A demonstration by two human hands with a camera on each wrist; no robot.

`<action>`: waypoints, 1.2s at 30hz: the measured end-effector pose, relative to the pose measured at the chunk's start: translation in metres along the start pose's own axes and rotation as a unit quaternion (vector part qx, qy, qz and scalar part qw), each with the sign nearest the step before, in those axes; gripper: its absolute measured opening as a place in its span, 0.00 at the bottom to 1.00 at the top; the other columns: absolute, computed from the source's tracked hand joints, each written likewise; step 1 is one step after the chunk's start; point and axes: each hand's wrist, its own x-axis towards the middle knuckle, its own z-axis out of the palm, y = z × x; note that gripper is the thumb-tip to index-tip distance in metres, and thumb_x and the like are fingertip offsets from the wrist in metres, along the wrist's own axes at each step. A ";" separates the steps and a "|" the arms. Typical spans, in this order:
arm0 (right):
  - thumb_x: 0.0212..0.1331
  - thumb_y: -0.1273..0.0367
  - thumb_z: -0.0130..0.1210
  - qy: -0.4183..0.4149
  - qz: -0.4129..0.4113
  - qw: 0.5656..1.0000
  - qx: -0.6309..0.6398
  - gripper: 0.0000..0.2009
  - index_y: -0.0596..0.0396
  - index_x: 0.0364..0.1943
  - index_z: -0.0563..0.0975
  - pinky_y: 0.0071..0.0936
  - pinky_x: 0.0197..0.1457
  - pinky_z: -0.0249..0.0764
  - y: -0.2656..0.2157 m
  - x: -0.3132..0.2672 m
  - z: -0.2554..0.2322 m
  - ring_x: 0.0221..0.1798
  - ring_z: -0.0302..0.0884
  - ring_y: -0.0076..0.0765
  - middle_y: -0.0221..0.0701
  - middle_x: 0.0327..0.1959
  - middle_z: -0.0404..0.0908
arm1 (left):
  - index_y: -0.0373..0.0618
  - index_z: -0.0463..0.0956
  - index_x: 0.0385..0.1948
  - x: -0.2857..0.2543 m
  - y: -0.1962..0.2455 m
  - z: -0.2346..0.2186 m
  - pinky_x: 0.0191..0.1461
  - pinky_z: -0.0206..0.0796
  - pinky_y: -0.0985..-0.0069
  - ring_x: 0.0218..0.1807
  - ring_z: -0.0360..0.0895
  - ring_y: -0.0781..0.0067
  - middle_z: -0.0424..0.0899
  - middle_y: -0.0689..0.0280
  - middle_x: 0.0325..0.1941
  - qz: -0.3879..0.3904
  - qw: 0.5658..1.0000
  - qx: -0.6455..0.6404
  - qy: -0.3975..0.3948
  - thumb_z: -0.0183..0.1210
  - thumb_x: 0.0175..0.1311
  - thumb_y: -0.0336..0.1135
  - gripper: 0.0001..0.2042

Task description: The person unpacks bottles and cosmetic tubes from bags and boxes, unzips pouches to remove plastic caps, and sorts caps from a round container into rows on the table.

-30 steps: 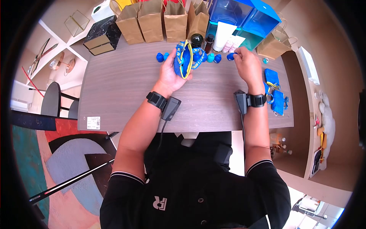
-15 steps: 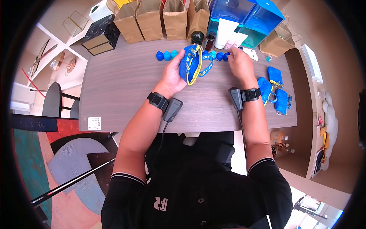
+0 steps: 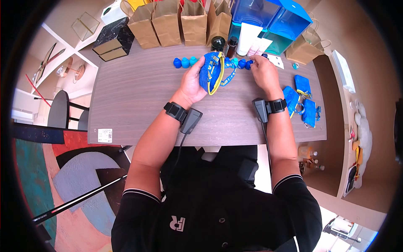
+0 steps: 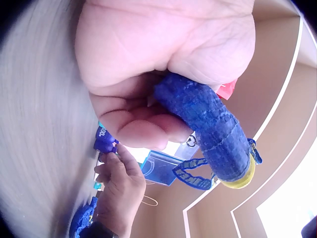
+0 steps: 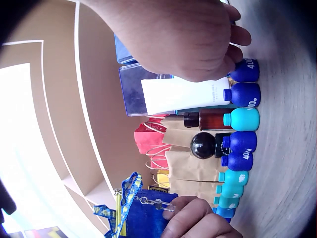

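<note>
My left hand [image 3: 192,86] grips a small blue zip pouch [image 3: 208,74] with yellow trim and a patterned strap, thumb on one side and fingers behind. In the left wrist view the pouch [image 4: 218,131] stands out from the palm. My right hand [image 3: 266,74] is at the right end of a row of small bottles, its fingers pinching the neck of a dark blue bottle [image 5: 246,71]. Beside it in the row stand another dark blue bottle [image 5: 246,95] and a turquoise one [image 5: 245,119]. More blue and turquoise bottles continue left, partly behind the pouch in the head view.
Behind the row stand a white tube [image 3: 248,38], a dark brown bottle [image 3: 231,47] and a black round-capped bottle [image 3: 218,43]. Paper bags [image 3: 167,26] and blue clear boxes [image 3: 257,14] line the back. Several blue pouches [image 3: 309,112] lie at the right.
My right hand has brought the dark blue bottle left to the row's end. The left hand has shifted slightly right and nearer with the pouch, uncovering more bottles at the left.
</note>
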 end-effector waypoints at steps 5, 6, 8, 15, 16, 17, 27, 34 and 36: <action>0.58 0.73 0.59 0.047 -0.001 0.996 0.077 0.13 0.56 0.48 0.83 0.40 0.47 0.77 -0.022 -0.009 -0.022 0.41 0.83 0.46 0.39 0.36 0.84 | 0.56 0.78 0.56 0.003 -0.002 -0.015 0.28 0.68 0.66 0.34 0.82 0.66 0.87 0.68 0.41 0.002 1.000 -0.008 -0.014 0.48 0.74 0.61 0.23; 0.57 0.74 0.61 0.081 -0.022 0.985 0.154 0.12 0.57 0.46 0.83 0.36 0.43 0.76 -0.033 -0.013 -0.028 0.37 0.81 0.41 0.37 0.33 0.82 | 0.56 0.78 0.55 0.005 -0.002 -0.018 0.28 0.67 0.66 0.35 0.82 0.66 0.86 0.67 0.43 -0.005 0.999 -0.013 -0.033 0.48 0.74 0.62 0.23; 0.57 0.75 0.63 0.114 -0.043 0.965 0.231 0.11 0.57 0.45 0.83 0.32 0.40 0.75 -0.055 -0.024 -0.043 0.33 0.79 0.37 0.34 0.30 0.79 | 0.55 0.78 0.54 0.005 -0.002 -0.021 0.28 0.66 0.66 0.35 0.81 0.65 0.86 0.66 0.44 -0.012 0.998 -0.018 -0.051 0.48 0.74 0.62 0.24; 0.54 0.71 0.67 0.049 -0.225 0.957 0.175 0.08 0.49 0.39 0.85 0.36 0.35 0.75 -0.119 -0.057 -0.051 0.33 0.79 0.38 0.31 0.29 0.77 | 0.49 0.74 0.61 0.001 -0.005 0.004 0.48 0.75 0.61 0.52 0.81 0.62 0.82 0.59 0.56 0.014 0.998 -0.020 -0.058 0.45 0.77 0.58 0.25; 0.54 0.69 0.67 0.064 -0.230 0.965 0.106 0.07 0.48 0.38 0.85 0.38 0.35 0.77 -0.122 -0.058 -0.047 0.34 0.81 0.41 0.31 0.28 0.77 | 0.46 0.73 0.62 0.001 -0.006 0.008 0.58 0.76 0.59 0.58 0.80 0.61 0.81 0.57 0.59 0.045 0.998 0.004 -0.037 0.43 0.79 0.55 0.25; 0.51 0.65 0.67 0.056 -0.212 0.974 0.049 0.07 0.48 0.34 0.85 0.41 0.36 0.79 -0.123 -0.058 -0.043 0.35 0.82 0.44 0.32 0.29 0.78 | 0.41 0.72 0.62 0.001 -0.005 0.005 0.73 0.66 0.61 0.64 0.77 0.61 0.80 0.57 0.62 0.027 0.998 -0.004 -0.062 0.43 0.81 0.51 0.24; 0.45 0.69 0.70 0.115 -0.215 0.969 0.042 0.09 0.51 0.31 0.83 0.41 0.36 0.77 -0.110 -0.063 -0.016 0.33 0.80 0.45 0.33 0.31 0.77 | 0.42 0.73 0.61 -0.005 -0.014 0.011 0.68 0.70 0.65 0.60 0.79 0.69 0.81 0.61 0.59 0.061 0.995 0.065 -0.047 0.46 0.80 0.49 0.21; 0.54 0.76 0.66 0.190 -0.205 0.912 0.301 0.08 0.56 0.39 0.84 0.26 0.32 0.70 -0.128 -0.066 -0.034 0.29 0.72 0.26 0.29 0.31 0.77 | 0.42 0.77 0.56 -0.010 0.016 0.031 0.59 0.75 0.68 0.56 0.82 0.66 0.85 0.60 0.54 0.135 0.990 -0.043 0.011 0.48 0.78 0.52 0.22; 0.56 0.76 0.65 0.206 -0.171 0.892 0.363 0.09 0.58 0.42 0.84 0.22 0.33 0.66 -0.123 -0.059 -0.035 0.28 0.70 0.21 0.27 0.30 0.78 | 0.47 0.78 0.50 -0.018 0.045 0.006 0.47 0.74 0.69 0.48 0.80 0.65 0.84 0.63 0.47 0.152 0.981 -0.117 -0.029 0.50 0.74 0.57 0.22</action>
